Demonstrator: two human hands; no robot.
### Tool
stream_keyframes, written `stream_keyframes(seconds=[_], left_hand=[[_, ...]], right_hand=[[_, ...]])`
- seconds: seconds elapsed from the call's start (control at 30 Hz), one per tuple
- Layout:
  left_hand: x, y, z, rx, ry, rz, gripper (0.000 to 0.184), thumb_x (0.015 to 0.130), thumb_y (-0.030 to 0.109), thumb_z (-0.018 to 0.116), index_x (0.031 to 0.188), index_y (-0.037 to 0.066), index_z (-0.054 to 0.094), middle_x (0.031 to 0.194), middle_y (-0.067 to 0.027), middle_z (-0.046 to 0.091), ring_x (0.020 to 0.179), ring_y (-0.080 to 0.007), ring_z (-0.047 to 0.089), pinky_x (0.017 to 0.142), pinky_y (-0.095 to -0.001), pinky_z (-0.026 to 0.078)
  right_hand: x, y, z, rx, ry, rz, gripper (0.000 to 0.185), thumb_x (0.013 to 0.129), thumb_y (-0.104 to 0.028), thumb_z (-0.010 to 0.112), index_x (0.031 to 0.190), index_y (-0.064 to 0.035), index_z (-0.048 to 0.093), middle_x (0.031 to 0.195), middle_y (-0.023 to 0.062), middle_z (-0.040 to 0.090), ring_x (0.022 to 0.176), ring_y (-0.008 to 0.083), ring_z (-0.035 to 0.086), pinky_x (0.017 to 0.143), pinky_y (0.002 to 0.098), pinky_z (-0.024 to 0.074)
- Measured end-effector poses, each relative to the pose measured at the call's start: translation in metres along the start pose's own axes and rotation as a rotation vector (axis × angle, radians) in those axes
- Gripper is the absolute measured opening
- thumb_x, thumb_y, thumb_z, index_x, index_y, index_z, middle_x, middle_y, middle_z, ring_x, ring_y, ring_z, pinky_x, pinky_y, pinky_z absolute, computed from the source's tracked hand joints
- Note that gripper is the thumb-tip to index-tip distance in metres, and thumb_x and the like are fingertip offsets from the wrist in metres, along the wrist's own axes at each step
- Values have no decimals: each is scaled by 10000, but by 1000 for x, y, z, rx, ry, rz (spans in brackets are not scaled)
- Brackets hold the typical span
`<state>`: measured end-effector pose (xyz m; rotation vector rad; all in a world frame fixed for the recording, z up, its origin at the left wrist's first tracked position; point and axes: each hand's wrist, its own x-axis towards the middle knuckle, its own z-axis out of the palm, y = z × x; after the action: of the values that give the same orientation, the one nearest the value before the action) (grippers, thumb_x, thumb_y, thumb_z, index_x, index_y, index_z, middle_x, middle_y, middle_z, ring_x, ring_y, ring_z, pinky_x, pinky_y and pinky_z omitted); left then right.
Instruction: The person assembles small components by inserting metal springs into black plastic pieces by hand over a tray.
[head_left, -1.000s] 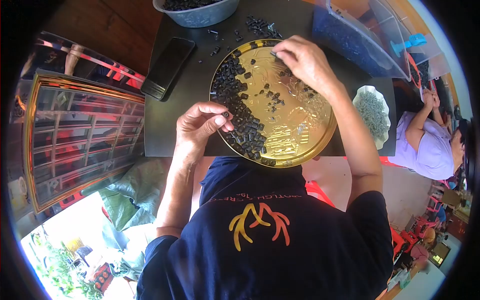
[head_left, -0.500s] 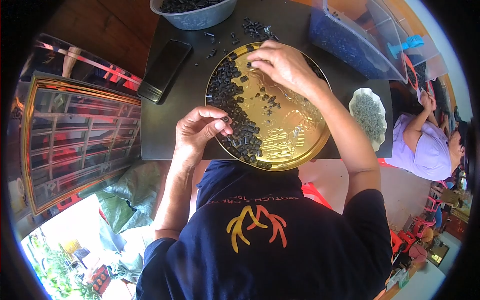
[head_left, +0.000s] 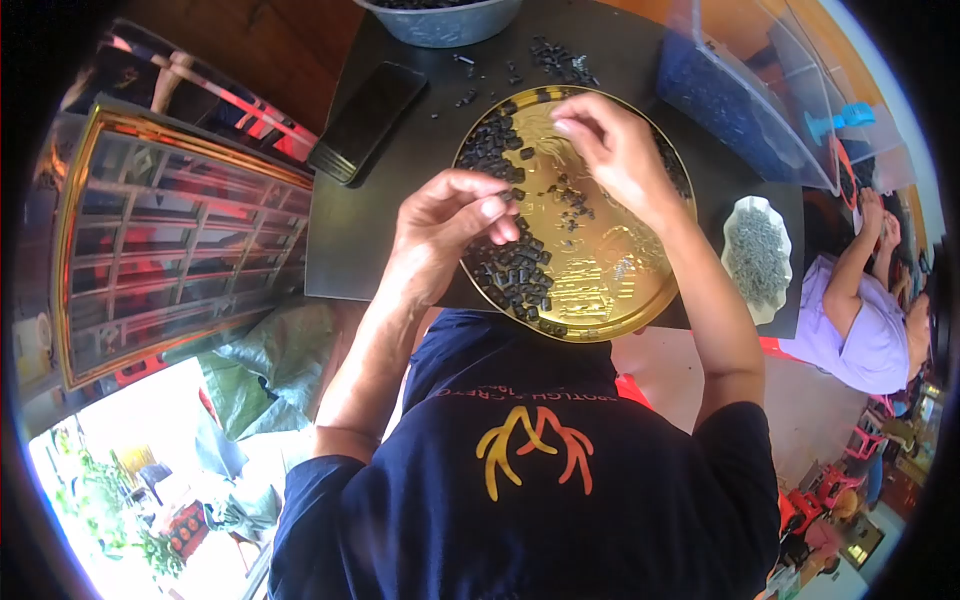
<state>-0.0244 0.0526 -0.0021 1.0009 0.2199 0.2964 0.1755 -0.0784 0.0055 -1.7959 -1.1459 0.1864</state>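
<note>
A round gold tray [head_left: 600, 300] lies at the table's near edge, with many small black pieces [head_left: 520, 275] heaped along its left side and a few smaller dark bits [head_left: 571, 200] near its middle. My left hand [head_left: 455, 225] is over the tray's left rim, thumb and fingers pinched on a small black piece [head_left: 512, 195], mostly hidden by the fingers. Above the upper middle of the tray is my right hand [head_left: 615, 150], its thumb and index finger drawn together. Whatever may be between those fingertips is too small to tell.
A dark phone [head_left: 368, 122] lies at the table's left. Behind the tray are a grey bowl [head_left: 440, 25] and loose pieces [head_left: 563, 60]. A clear bin [head_left: 745, 95] stands back right, a white scalloped dish [head_left: 756, 262] of small grey parts at right. Another person [head_left: 860, 320] sits beyond.
The view has shifted and turned slightly. My right hand has lifted off the tray's upper area and moved a little right. My left hand has moved up and towards the tray, still pinched.
</note>
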Motion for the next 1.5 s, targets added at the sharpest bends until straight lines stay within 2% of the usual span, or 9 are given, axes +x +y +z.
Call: stream_keyframes(seconds=[0.03, 0.1, 0.17, 0.7, 1.0, 1.1, 1.3, 1.4, 1.5], left_hand=[[3, -1, 1, -13, -24, 0, 168, 916, 70, 644, 1072, 12, 622, 944, -134, 666, 788, -199, 646, 727, -308, 509], [8, 0, 4, 1, -33, -27, 184, 916, 74, 647, 1085, 9, 617, 947, -131, 671, 789, -188, 650, 724, -299, 511], [12, 0, 9, 13, -40, -55, 184, 917, 73, 646, 1087, 9, 616, 948, -128, 674, 788, -180, 650, 725, -291, 511], [14, 1, 27, 241, -85, -7, 152, 891, 31, 672, 1034, -5, 634, 902, -93, 681, 799, -151, 666, 738, -274, 540], [15, -2, 28, 283, -102, 3, 146, 890, 24, 671, 1029, -9, 641, 869, -100, 691, 797, -151, 668, 741, -271, 538], [14, 1, 29, 300, -106, -8, 129, 901, 31, 664, 1017, -23, 644, 892, -99, 688, 810, -148, 672, 744, -276, 548], [13, -1, 32, 364, -116, -5, 111, 903, -4, 646, 1013, -9, 645, 876, -85, 689, 805, -137, 661, 753, -270, 537], [14, -5, 33, 381, -127, 6, 105, 900, 28, 666, 989, -28, 658, 882, -85, 688, 803, -125, 663, 743, -260, 548], [17, -6, 33, 421, -136, -11, 105, 905, 34, 663, 988, -30, 657, 884, -81, 688, 801, -119, 660, 745, -257, 548]], right_hand=[[-6, -8, -5, 132, -32, 135, 144, 925, -107, 643, 1035, -14, 638, 905, 58, 691, 746, 126, 623, 666, 279, 502], [-16, -32, -17, 411, -103, 300, 156, 935, -121, 642, 1050, -18, 658, 865, 1, 666, 704, 55, 575, 633, 226, 485], [-26, -45, -24, 472, -171, 290, 186, 937, -138, 647, 1076, -16, 663, 850, -14, 651, 670, 25, 551, 609, 188, 467], [-45, -63, -24, 426, -267, 464, 201, 917, -93, 650, 1073, 34, 649, 824, 21, 687, 737, 37, 625, 640, 181, 489], [-53, -63, -22, 247, -227, 397, 139, 902, -61, 659, 1017, 15, 653, 829, -8, 647, 719, 20, 585, 618, 185, 474], [-51, -67, -24, 253, -234, 438, 167, 860, -104, 681, 936, 45, 671, 763, 66, 687, 690, 82, 636, 625, 238, 516], [-54, -65, -28, 199, -248, 400, 145, 820, -84, 701, 854, 48, 651, 740, 94, 679, 662, 124, 640, 599, 285, 515], [-56, -72, -25, 37, -186, 230, 154, 768, -62, 726, 783, 41, 611, 714, 128, 659, 641, 172, 655, 591, 314, 515], [-59, -74, -18, -117, -92, 63, 109, 789, -20, 684, 804, 21, 584, 701, 78, 632, 624, 92, 586, 584, 261, 478]])
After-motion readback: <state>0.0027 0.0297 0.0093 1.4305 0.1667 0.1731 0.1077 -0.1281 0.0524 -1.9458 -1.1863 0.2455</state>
